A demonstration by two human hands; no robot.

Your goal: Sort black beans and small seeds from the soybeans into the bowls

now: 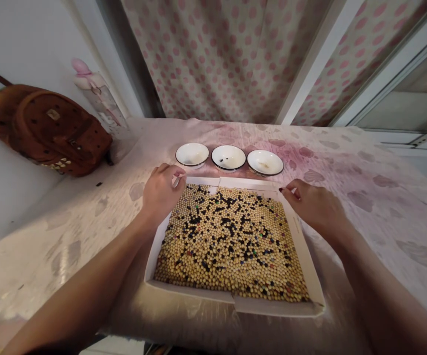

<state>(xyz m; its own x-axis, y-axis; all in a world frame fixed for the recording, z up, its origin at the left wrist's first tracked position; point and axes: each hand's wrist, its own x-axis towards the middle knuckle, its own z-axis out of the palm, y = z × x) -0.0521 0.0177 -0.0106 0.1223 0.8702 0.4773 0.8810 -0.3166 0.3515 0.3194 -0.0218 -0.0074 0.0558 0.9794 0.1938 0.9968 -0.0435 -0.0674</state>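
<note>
The tray [303, 246], shallow and of white cardboard, is laid flat and open side up on the near middle of the cloth-covered table [364, 197]. It is filled edge to edge with yellow beans [231, 241], mixed with black ones and a few coloured ones. Its far edge is turned toward three white bowls [228, 157], set in a row just beyond it. The tray looks close to square. A long axis, if there is one, seems to run from near to far, skewed slightly rightward at the near end, but this cannot be told for certain.

The left hand [160, 191] is placed at the far left corner, with the fingers curled and the thumb brought to the fingertips over the rim. Whether a bean is pinched there cannot be told. The right hand [314, 204] is rested at the far right corner with bent fingers on the rim, and its hold cannot be made out either.

The step in hand is judged to be work at the far edge of the beans, with the tray steadied. A next move is judged to call for a fine pinch on one small round bean and a level tray, since the beans lie loose.
</note>
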